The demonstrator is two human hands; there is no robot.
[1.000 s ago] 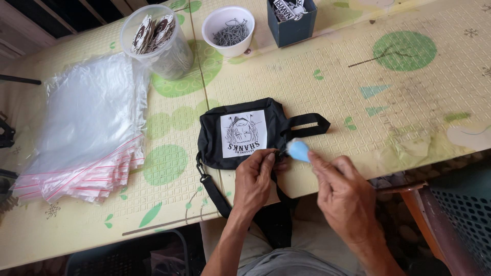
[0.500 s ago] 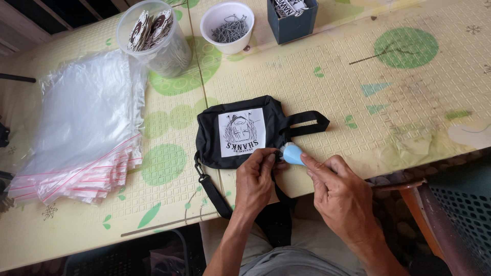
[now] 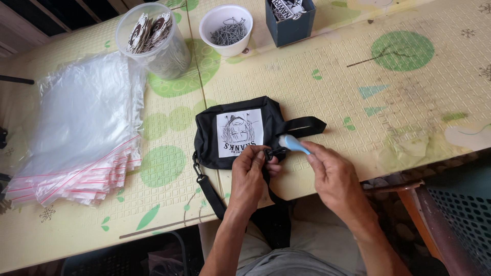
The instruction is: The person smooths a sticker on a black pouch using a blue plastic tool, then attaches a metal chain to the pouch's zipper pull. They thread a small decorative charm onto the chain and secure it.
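Note:
A small black pouch bag with a white printed patch lies near the table's front edge. Its black strap hangs off the edge toward my lap. My left hand pinches a black clip at the pouch's lower right edge. My right hand holds a light blue tool whose tip touches that clip. The two hands are close together, just in front of the pouch.
A stack of clear zip bags lies at the left. At the back stand a clear tub of round tags, a white bowl of metal pins and a dark blue box. A chair frame sits at right.
Both hands shifted slightly left and closed in on the clip; the blue tool's tip now meets the clip held in the left fingers.

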